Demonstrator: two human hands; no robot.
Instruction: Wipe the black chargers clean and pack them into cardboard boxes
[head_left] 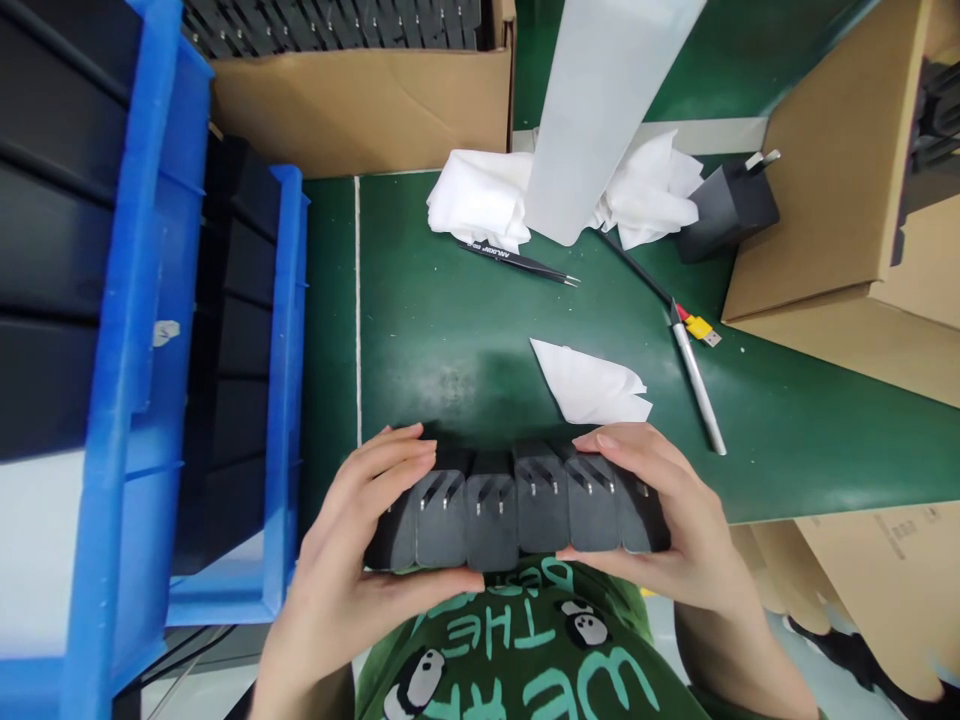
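Note:
A row of several black plug power adapters (491, 510) is squeezed end to end between my two hands, close to my body at the table's front edge. Their metal prongs point up toward the camera. My left hand (360, 520) grips the left end, fingers over the far side and thumb along the near side. At the other end my right hand (667, 510) closes round the adapters in the same way. Just beyond them a folded white cloth (592, 383) lies on the green table (435, 330).
Blue crates (289, 330) holding black adapters stand at left. A cardboard box (360, 110) of adapters is at the back, another box (825, 170) at right. Tweezers (517, 262), a craft knife (697, 380), a USB cable (701, 330) and one adapter (727, 210) lie between.

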